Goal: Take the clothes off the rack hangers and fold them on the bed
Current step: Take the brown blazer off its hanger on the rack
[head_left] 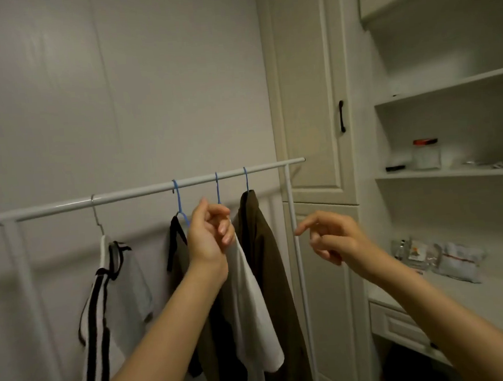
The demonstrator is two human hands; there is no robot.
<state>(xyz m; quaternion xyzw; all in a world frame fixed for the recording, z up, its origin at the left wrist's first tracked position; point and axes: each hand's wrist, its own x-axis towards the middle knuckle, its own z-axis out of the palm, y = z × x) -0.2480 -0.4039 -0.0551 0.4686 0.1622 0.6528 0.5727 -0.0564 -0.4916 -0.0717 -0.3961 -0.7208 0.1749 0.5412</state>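
Hanging from the white rail (pixel 143 191): four garments. White shirt (pixel 252 303) on the third hanger (pixel 217 189), centre frame; left hand (pixel 210 235) curled closed around its top. Right hand (pixel 328 238), at 3 o'clock of the brown garment (pixel 267 266), loosely half-open, holding nothing.

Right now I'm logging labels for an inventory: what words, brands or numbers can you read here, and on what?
None can be read.
Packets on the lower shelf: printing too blurred to read.
Jar with the orange lid: no legible label.
Clothes on the rack: no visible text.
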